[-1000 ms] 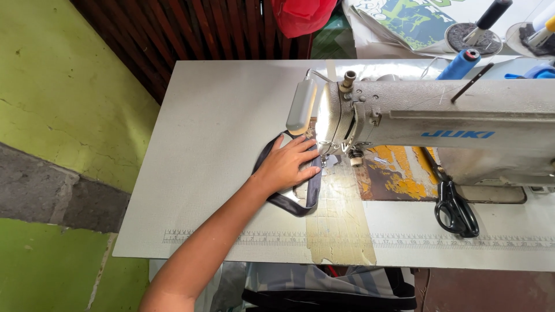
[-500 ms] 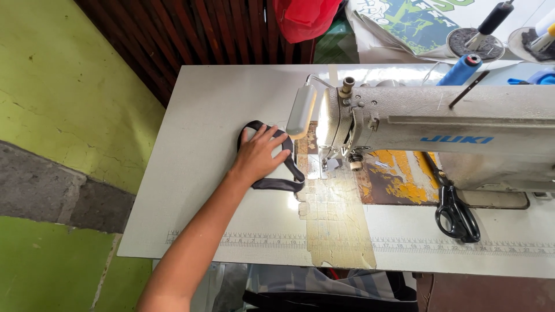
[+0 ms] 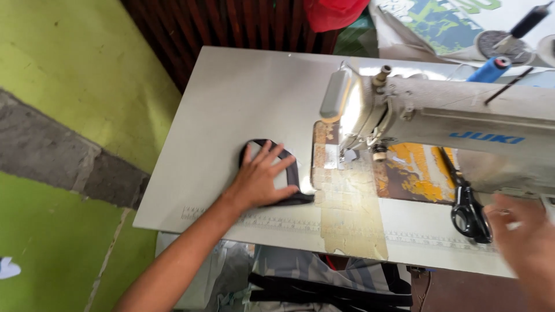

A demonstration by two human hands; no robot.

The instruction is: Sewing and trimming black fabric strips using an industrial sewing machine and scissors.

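Strap loop point(image 3: 292, 188) lies pinned under your flat, spread left hand point(image 3: 260, 179); your right hand point(image 3: 520, 228), blurred, grip unclear, nears scissors point(image 3: 469, 211) at three o'clock.

The sewing machine point(image 3: 462, 118) is off-white with blue lettering; beneath its arm lies a patch point(image 3: 413, 173) mottled yellow and brown, and black-handled scissors point(image 3: 468, 211) lie just beside that patch. Left of the machine, the table point(image 3: 243, 98) is pale grey and the looped fabric strap point(image 3: 292, 173) on it is dark grey. Behind the machine stand a blue thread spool point(image 3: 488, 69) and a red cloth point(image 3: 332, 13); the wall point(image 3: 69, 75) left of the table is yellow-green with a grey band.
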